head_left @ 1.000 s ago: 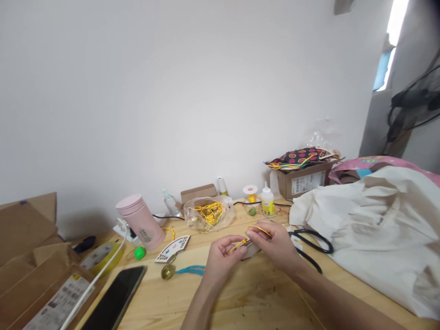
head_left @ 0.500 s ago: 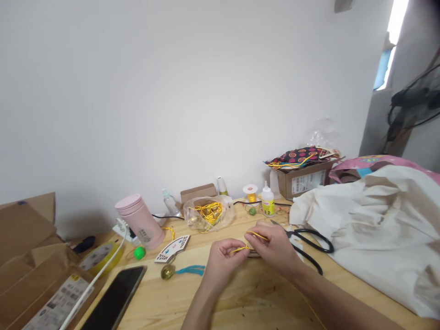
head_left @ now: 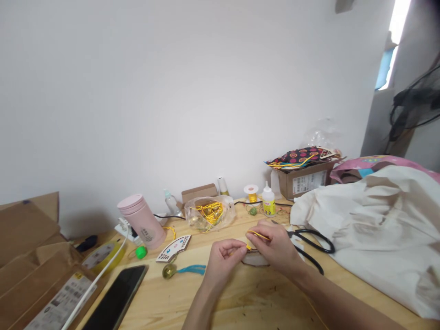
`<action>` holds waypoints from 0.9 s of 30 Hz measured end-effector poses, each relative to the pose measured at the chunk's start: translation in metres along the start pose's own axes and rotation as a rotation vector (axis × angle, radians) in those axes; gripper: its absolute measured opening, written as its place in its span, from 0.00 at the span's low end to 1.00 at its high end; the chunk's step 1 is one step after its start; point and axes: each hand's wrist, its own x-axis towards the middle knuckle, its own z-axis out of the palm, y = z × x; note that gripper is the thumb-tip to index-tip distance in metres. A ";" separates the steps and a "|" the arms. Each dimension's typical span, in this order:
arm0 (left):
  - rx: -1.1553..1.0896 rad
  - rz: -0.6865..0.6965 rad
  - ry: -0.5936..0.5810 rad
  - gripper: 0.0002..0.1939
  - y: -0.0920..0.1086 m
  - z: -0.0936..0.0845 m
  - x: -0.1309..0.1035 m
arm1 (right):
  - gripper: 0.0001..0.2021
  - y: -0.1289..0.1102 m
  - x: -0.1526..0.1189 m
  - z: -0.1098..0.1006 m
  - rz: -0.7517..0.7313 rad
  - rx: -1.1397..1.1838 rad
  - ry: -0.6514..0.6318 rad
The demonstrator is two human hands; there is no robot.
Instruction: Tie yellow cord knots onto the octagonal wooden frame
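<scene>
Nearest, a dark phone (head_left: pixel 118 298) is lying on the counter (head_left: pixel 178 307). Farther in, the left hand (head_left: pixel 223 261) is pinching yellow cord (head_left: pixel 259 236) near a small knot, while the right hand (head_left: pixel 277 250) is gripping another stretch, probably so that neither part slips. The cord is running between the fingertips of both hands, above a pale flat piece (head_left: pixel 255 259). Black-handled scissors (head_left: pixel 321 250) are resting just beside the right hand, seemingly for easy reach. Beyond, a glue bottle (head_left: pixel 268 204) is standing upright near a spool (head_left: pixel 252 195).
</scene>
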 end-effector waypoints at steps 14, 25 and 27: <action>0.096 0.064 0.028 0.09 0.005 0.001 0.000 | 0.10 -0.002 0.000 -0.004 0.017 0.011 0.100; -0.099 -0.040 0.005 0.12 0.007 0.001 -0.001 | 0.10 -0.002 -0.002 -0.004 -0.038 -0.014 0.080; -0.059 -0.050 0.019 0.13 0.008 0.001 -0.001 | 0.10 -0.002 -0.002 -0.004 -0.045 -0.020 0.078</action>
